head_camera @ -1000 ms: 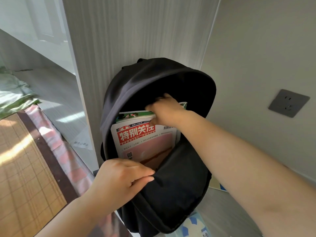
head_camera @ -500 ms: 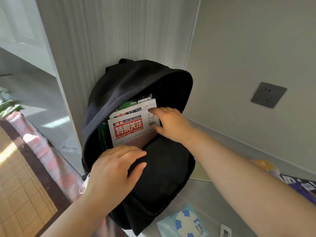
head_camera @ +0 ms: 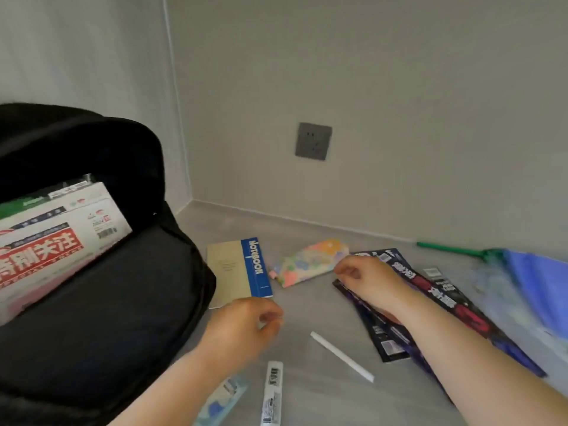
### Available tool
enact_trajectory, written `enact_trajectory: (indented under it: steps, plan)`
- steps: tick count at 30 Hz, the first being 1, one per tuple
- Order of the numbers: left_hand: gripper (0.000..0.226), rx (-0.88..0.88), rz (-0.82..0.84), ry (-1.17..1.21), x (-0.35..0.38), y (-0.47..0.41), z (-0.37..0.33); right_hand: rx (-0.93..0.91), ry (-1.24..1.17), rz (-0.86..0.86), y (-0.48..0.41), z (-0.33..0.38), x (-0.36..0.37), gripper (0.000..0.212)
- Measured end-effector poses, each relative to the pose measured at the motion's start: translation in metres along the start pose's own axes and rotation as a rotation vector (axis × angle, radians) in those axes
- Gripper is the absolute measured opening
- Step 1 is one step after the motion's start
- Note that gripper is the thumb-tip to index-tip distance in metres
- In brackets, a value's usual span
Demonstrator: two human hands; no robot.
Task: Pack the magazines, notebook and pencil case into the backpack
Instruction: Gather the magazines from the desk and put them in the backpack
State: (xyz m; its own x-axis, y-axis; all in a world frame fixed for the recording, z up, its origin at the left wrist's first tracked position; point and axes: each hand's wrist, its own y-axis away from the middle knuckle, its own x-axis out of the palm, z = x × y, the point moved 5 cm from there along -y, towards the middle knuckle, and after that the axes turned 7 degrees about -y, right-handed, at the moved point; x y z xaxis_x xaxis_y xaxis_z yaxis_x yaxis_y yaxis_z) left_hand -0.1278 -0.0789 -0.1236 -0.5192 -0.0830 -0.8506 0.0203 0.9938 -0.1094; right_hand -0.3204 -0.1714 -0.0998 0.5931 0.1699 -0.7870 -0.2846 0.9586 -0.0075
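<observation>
My left grip [head_camera: 242, 327] hung above the grey surface [head_camera: 307, 401] with its fingers loosely curled and nothing in it, just in front of the near edge of the notebook [head_camera: 236, 269]. My right grip [head_camera: 365, 281] was loosely curled too and clamped on nothing. It hovered over the top end of the dark magazines [head_camera: 455, 299], fingertips close to the right end of the floral pencil case [head_camera: 310, 261]; through the blur I could not tell whether they touched either one.

The notebook, cream with a blue spine strip, lay flat just beside the backpack [head_camera: 101, 302], and the pencil case lay between it and the dark magazines. Those magazines were fanned out flat under my right forearm.

The black backpack stood to my left with its main compartment unzipped and gaping. Inside it stood a white magazine with a red title band [head_camera: 46, 250], sticking up out of the opening, and behind it a green-edged magazine [head_camera: 18, 204] in a clear sleeve. The notebook, the pencil case and the dark magazines were all outside the bag.

Nearer me lay a white stick [head_camera: 341, 356], a narrow packet with a barcode [head_camera: 272, 392] and a pale blue packet [head_camera: 221, 401]. At the far right a green handle [head_camera: 448, 249] ran along the wall to something blue [head_camera: 541, 287]. A grey socket [head_camera: 313, 141] sat on the wall.
</observation>
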Motion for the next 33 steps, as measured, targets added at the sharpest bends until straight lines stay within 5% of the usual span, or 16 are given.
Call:
enact_trajectory:
  steps: [7,13,17,20,25,33]
  plan:
    - [0.026,-0.123,0.328,0.105,0.122,-0.048,-0.075,0.410,-0.051,-0.103,0.054,-0.179,-0.080,0.025]
    - [0.046,-0.246,0.357,0.242,0.189,-0.076,-0.117,0.552,-0.127,-0.115,0.068,-0.267,-0.098,0.034]
    - [0.021,-0.374,0.303,0.388,0.210,-0.088,-0.120,0.557,-0.178,-0.151,0.061,-0.294,-0.100,0.020]
    - [0.026,-0.469,0.270,0.516,0.216,-0.102,-0.116,0.570,-0.161,-0.093,0.050,-0.306,-0.091,0.011]
    - [0.026,-0.604,0.195,0.704,0.218,-0.115,-0.111,0.737,0.022,-0.063,0.029,-0.322,-0.089,0.048]
    - [0.017,-0.654,0.225,0.735,0.226,-0.125,-0.094,0.753,0.029,0.024,0.012,-0.325,-0.080,0.043]
